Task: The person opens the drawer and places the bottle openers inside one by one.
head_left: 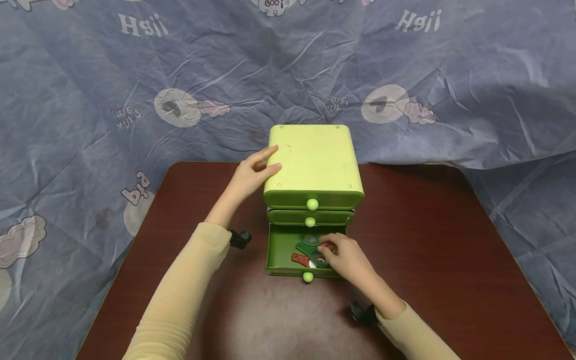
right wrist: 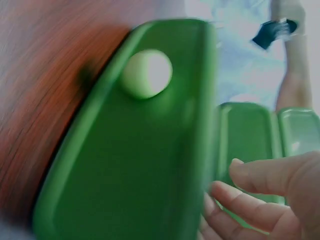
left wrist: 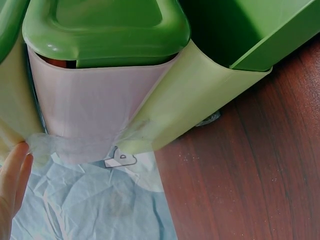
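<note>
A small chest of drawers (head_left: pixel 315 157) with a pale yellow top and green drawer fronts stands on the table. Its bottom drawer (head_left: pixel 281 250) is pulled out. Inside lie green pieces with handles and round, lens-like heads (head_left: pixel 309 240), along with a red-handled piece (head_left: pixel 300 259). My left hand (head_left: pixel 250 175) rests against the chest's upper left side, fingers extended. Over the right part of the drawer is my right hand (head_left: pixel 346 254), its fingers loosely bent beside the green pieces. In the right wrist view, thumb and fingertips are apart with nothing visible between them.
Two upper drawers with round knobs (head_left: pixel 312 204) are closed above the pulled-out one. The dark red wooden table (head_left: pixel 427 240) extends around the chest. A crumpled blue-grey printed cloth (head_left: pixel 288 75) hangs behind.
</note>
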Tool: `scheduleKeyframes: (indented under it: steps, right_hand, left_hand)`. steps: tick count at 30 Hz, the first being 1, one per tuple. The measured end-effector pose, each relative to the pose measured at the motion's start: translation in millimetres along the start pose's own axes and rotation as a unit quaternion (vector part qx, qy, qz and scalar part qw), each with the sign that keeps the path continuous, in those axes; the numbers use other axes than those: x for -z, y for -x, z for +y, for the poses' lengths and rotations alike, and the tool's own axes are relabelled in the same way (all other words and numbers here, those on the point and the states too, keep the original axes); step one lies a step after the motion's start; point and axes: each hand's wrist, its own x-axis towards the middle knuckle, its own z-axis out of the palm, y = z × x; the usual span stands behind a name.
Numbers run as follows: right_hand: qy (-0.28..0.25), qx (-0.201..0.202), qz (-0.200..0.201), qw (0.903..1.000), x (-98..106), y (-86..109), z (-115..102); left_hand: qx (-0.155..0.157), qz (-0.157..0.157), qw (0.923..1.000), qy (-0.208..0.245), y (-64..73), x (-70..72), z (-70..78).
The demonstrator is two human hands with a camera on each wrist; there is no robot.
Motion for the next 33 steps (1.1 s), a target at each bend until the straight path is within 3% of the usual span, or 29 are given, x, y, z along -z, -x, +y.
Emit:
scheduleKeyframes:
  steps: [4, 7, 12, 18, 23, 28, 33]
  right_hand:
    - [-0.066, 0.005, -0.018, 0.9977, 5, 14.5, -7]
    - [-0.115, 0.014, -0.061, 0.9914, 3, 24.5, -7]
    - [-0.191, 0.007, -0.136, 0.9721, -7, 39.3, -2]
    - [-0.248, -0.031, -0.185, 0.9503, -25, 49.1, 7]
    - [-0.320, -0.069, -0.225, 0.9180, -44, 48.9, 19]
    - [-0.396, -0.115, -0.218, 0.8846, -58, 45.0, 23]
    - [-0.439, -0.127, -0.198, 0.8670, -66, 40.8, 24]
  left_hand:
    - [-0.001, -0.003, 1.0000, -0.003, 0.1, 0.1, 0.9]
    - [-0.001, -0.003, 1.0000, -0.003, 0.3, -0.2, 1.5]
    - [-0.002, -0.002, 1.0000, 0.002, -0.7, -1.0, 1.0]
    - [-0.005, -0.002, 1.0000, -0.002, -1.3, -0.3, 0.0]
    - [-0.002, -0.001, 1.0000, -0.002, -0.8, 0.1, -0.9]
    - [0.001, 0.000, 1.0000, 0.000, -0.1, -0.2, -0.2]
    - [0.001, 0.002, 1.0000, -0.004, -0.1, 0.4, -0.1]
